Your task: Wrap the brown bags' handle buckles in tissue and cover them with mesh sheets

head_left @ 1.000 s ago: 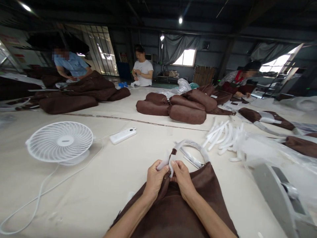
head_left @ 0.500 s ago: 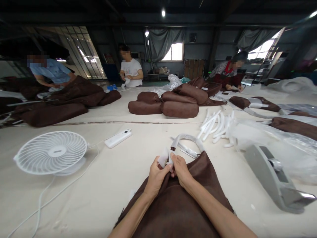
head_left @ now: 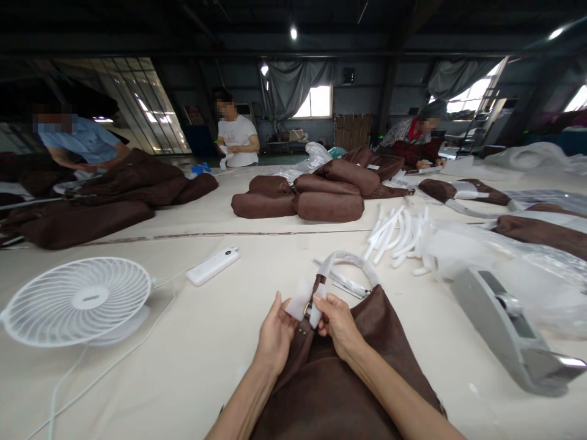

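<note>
A brown handbag (head_left: 348,379) lies on the table right in front of me, its handle (head_left: 346,255) wrapped in white padding and arching away from me. At the handle's left base, a thin white wrapping sheet (head_left: 299,300) sits around a strap end with a gold-coloured buckle (head_left: 306,309). My right hand (head_left: 339,321) pinches the right part of this sheet between thumb and fingers. On the other side, my left hand (head_left: 275,336) has its thumb raised apart from the fingers, and its fingertips are against the sheet's left flap. Part of the strap is hidden by the sheet.
At left stand a white fan (head_left: 87,299) with a cable and a white phone-like device (head_left: 213,266). To the right are white foam tubes (head_left: 394,235), plastic bags (head_left: 486,256) and a grey tape dispenser (head_left: 504,333). Brown bags (head_left: 328,206) lie farther back, where several people work.
My left hand has loosened its pinch and moved slightly left and down, uncovering the buckle. The right hand keeps its hold on the sheet. The whole view has shifted a little.
</note>
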`<state>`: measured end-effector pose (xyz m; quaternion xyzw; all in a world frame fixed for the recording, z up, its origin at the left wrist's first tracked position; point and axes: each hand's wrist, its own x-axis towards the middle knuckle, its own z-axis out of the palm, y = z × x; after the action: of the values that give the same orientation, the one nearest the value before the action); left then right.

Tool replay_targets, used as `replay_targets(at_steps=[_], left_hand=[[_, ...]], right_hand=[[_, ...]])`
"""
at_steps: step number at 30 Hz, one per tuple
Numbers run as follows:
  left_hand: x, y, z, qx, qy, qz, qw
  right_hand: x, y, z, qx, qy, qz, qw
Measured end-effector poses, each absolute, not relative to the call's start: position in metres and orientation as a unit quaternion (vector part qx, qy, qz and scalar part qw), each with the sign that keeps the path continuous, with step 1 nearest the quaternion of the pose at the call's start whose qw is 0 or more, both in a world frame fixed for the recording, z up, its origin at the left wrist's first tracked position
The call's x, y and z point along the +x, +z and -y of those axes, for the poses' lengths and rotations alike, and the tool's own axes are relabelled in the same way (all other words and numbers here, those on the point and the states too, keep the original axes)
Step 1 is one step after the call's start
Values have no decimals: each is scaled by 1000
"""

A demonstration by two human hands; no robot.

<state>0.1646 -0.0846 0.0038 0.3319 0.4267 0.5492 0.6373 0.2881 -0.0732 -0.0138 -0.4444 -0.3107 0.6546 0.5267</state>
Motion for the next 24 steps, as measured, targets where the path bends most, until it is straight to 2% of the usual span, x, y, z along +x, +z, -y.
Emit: replay_targets(at_steps=[3,14,20,24], left_hand=[[163,3,77,320,518,-435,663],[175,3,81,414,457,-460,639],[176,-1,81,358,446,-509,643],[177,2,81,376,435,-487,657]], right_hand=[[288,-16,72,-447,653,311,526],[287,-19,71,-463,611,338,546],[288,-22,68,-493,525,369,587],[289,-25,66,-515,450,400,610]])
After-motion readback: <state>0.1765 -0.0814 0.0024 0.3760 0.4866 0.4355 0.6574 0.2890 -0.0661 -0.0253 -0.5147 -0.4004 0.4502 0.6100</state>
